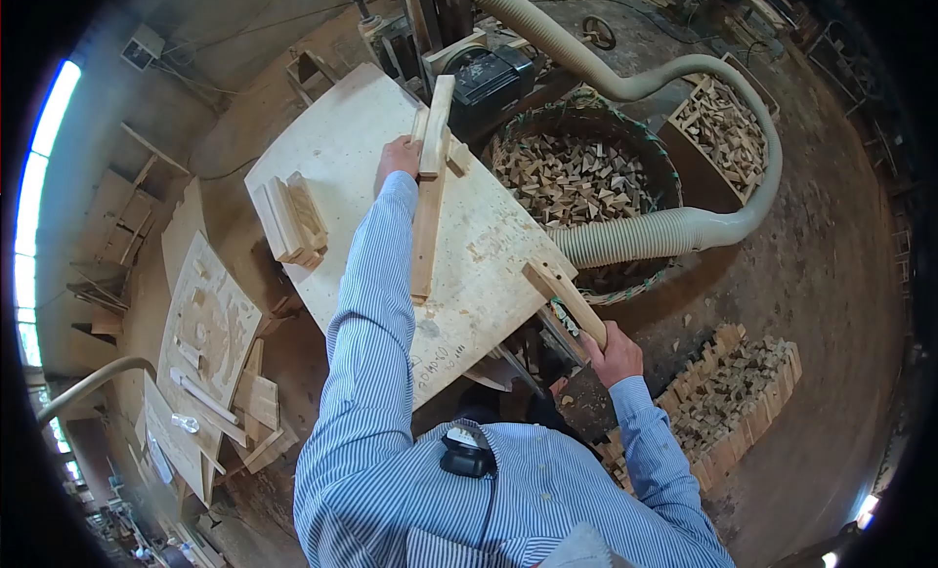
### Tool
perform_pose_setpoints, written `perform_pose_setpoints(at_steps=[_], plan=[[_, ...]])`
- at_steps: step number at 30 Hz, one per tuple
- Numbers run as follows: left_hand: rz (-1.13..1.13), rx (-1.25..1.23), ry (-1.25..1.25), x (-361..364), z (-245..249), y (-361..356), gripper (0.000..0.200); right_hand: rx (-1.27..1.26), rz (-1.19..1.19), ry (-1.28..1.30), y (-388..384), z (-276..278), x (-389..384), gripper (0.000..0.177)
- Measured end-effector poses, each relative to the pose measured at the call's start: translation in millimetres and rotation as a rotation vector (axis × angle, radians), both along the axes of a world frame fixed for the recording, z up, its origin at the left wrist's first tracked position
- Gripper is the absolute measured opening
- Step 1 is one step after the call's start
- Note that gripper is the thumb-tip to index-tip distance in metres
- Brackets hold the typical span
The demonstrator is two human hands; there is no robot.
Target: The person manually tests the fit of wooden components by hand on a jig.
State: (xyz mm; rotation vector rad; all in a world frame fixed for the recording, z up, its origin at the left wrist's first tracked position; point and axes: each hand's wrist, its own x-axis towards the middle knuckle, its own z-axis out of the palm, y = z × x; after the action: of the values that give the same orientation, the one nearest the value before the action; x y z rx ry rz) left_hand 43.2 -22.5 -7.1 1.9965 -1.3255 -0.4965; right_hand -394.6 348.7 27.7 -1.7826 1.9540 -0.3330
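Note:
My left hand (399, 164) reaches across the pale work board and is closed on a short wooden strip (420, 136), against the upright wooden fence (439, 119). A longer brown wooden board (427, 238) lies along the table below the fence. At the table's right corner, my right hand (616, 355) is wrapped around the lower end of a wooden bar (578, 306), its thumb along the bar. A small stack of wooden strips (290, 219) sits on the table left of my left forearm. My left fingertips are partly hidden.
The work board (342, 128) carries sawdust and pencil marks. A black motor (493, 78) stands behind the fence. A ribbed hose (645, 234) runs over a basket (657, 143) of wood offcuts. More offcuts fill a box (705, 160) and a floor pile (723, 402). Panels (210, 304) lie left.

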Motion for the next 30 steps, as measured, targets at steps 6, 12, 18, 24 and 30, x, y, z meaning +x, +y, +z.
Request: perform_pose_setpoints(at_steps=[6,12,18,24,30], plan=[[0.004,-0.059,-0.015,-35.4,-2.8,43.3,0.045,-0.021,-0.007,0.03,33.2,-8.9,-27.9,0.04],[0.037,-0.328,-0.207,-60.9,18.1,92.3,0.036,-0.024,0.0,0.066,65.7,-22.4,-61.4,0.04],[-0.147,-0.31,-0.046,-75.0,13.9,134.7,0.037,-0.007,-0.035,0.059,93.9,-28.5,-85.3,0.039],[-0.104,-0.164,0.02,-84.7,-9.0,148.5,0.035,0.019,-0.024,0.022,117.5,-33.0,-98.9,0.041],[-0.092,-0.169,0.052,-109.9,-12.0,136.3,0.03,0.009,-0.021,0.033,131.2,-42.1,-116.6,0.044]])
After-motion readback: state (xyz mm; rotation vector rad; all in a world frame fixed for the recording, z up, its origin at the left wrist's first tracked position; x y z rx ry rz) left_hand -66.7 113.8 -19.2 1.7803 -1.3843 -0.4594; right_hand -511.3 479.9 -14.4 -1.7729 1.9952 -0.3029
